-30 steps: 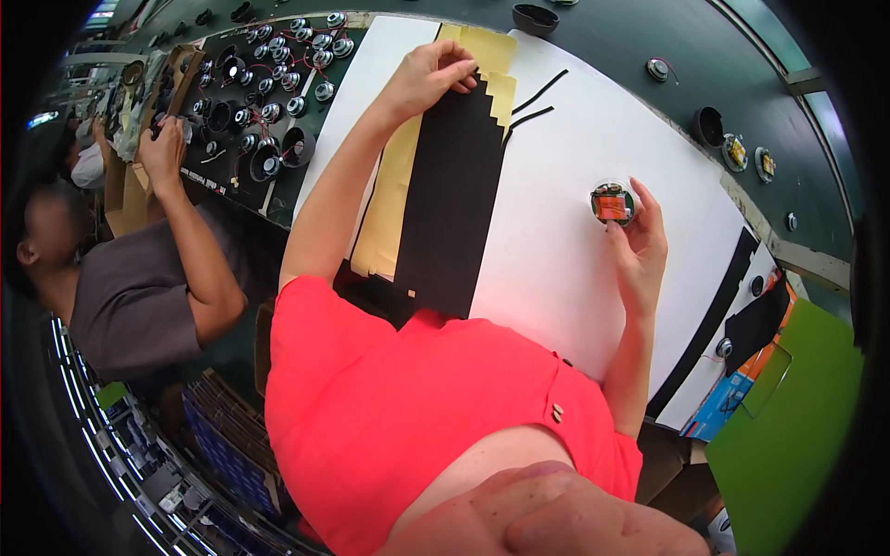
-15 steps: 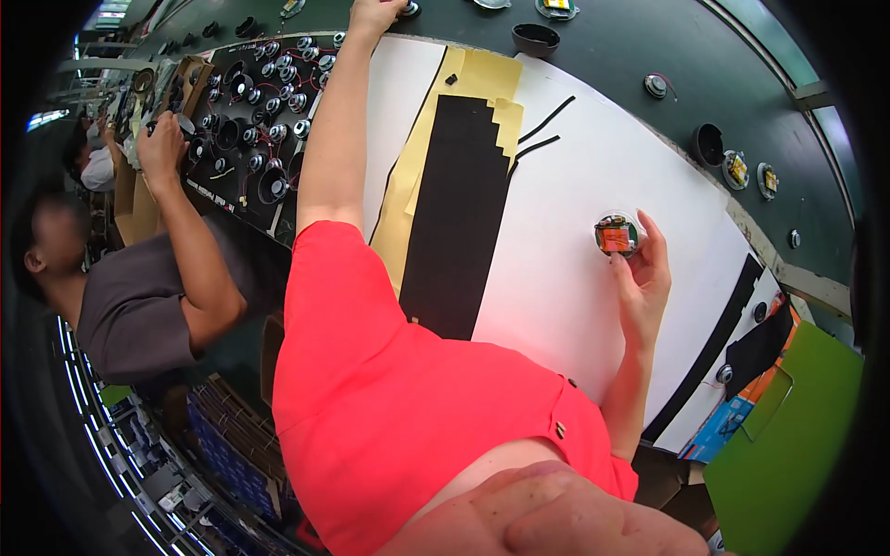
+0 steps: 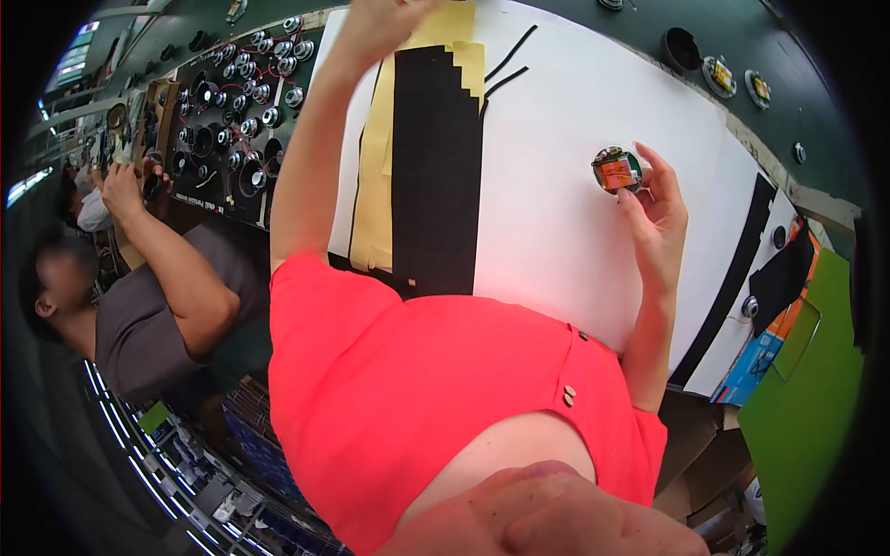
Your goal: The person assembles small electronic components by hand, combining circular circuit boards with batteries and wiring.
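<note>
My right hand [image 3: 658, 208] is closed round the edge of a round green circuit board [image 3: 618, 170] in a clear round casing. An orange piece lies across the board, and the hand holds it above the white sheet [image 3: 556, 185]. At the top edge my left hand [image 3: 382, 28] is bent over the far end of the yellow sheet [image 3: 373, 185], its fingers drawn together and partly cut off by the frame. Whatever they hold cannot be made out. Below that hand lies a black strip-cut sheet [image 3: 436, 176] with a stepped upper edge.
To the left a black board [image 3: 232, 120] carries several small speakers with red wires and black cups. A person in a grey shirt [image 3: 158, 296] works beside it. A black cup [image 3: 681, 50] and round boards [image 3: 719, 76] stand at the far right, a green panel [image 3: 802, 408] nearer.
My left hand has come back from the small speaker on the far dark surface to above the yellow sheet. My right hand still holds the circuit board, now tilted a little. The whole view has shifted.
</note>
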The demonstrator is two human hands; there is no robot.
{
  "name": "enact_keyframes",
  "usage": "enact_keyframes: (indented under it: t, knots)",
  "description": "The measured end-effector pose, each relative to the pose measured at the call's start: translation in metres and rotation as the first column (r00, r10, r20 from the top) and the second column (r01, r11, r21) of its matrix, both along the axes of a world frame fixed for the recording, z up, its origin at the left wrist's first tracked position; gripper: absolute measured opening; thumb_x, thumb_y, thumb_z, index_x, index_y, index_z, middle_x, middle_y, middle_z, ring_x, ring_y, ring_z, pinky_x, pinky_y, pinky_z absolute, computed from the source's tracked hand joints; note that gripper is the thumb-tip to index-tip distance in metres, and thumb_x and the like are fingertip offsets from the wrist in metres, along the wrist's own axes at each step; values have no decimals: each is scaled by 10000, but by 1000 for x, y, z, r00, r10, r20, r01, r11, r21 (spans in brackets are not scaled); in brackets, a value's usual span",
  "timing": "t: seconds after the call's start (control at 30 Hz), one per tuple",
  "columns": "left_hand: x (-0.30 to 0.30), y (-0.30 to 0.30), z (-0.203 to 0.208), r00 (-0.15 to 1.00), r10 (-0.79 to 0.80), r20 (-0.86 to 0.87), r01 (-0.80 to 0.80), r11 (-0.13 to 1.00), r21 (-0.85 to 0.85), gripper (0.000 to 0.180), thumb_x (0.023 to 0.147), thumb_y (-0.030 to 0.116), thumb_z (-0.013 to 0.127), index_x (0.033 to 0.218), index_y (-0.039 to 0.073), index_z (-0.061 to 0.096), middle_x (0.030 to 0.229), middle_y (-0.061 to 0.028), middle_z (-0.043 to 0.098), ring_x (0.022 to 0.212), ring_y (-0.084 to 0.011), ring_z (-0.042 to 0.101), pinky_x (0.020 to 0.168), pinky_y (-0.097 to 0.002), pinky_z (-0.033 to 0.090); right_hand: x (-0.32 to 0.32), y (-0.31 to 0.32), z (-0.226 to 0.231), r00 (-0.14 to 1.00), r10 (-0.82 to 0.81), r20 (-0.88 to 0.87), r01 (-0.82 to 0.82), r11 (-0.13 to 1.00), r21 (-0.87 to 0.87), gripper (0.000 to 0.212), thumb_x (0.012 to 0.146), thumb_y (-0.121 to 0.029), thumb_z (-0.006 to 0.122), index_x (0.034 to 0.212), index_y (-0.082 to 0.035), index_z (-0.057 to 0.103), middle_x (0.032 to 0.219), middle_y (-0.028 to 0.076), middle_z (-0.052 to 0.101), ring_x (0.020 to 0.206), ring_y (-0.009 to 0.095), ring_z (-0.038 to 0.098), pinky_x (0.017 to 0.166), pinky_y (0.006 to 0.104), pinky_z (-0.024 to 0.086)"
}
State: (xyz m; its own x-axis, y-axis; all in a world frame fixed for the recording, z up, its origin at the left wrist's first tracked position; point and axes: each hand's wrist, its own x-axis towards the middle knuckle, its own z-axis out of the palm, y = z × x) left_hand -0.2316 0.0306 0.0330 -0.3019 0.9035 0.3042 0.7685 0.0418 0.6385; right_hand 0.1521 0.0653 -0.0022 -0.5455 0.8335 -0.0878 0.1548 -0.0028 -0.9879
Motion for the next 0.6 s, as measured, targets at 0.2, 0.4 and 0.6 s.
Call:
enact_keyframes:
  t: [0.2, 0.4, 0.6]
  knots:
    - [82, -56, -3, 981, -189, -37, 170, 939, -299, 155, 958, 102, 692, 1066, -3, 726, 931, -69, 675, 784, -160, 669, 727, -278, 526, 15, -6, -8, 999, 33, -11, -34, 999, -12, 534, 920, 86, 592, 1441, -20, 535, 919, 2, 537, 809, 64, 529, 752, 212, 473]
    - [76, -74, -13, 995, -90, -31, 80, 965, -248, 135, 936, 76, 717, 1055, 13, 720, 908, -50, 643, 738, -142, 631, 705, -273, 518, 12, -10, -3, 999, 26, 26, -27, 1000, 15, 530, 921, 89, 590, 1437, -20, 539, 915, -4, 528, 789, 57, 523, 754, 208, 471]
    - [81, -70, -34, 999, -51, 12, 52, 972, -231, 92, 923, 71, 734, 997, 18, 716, 867, -24, 607, 691, -124, 567, 670, -267, 494, 12, -12, -8, 999, 24, 23, -25, 1000, 5, 529, 919, 82, 595, 1435, -23, 540, 914, -5, 543, 796, 56, 534, 761, 207, 473]
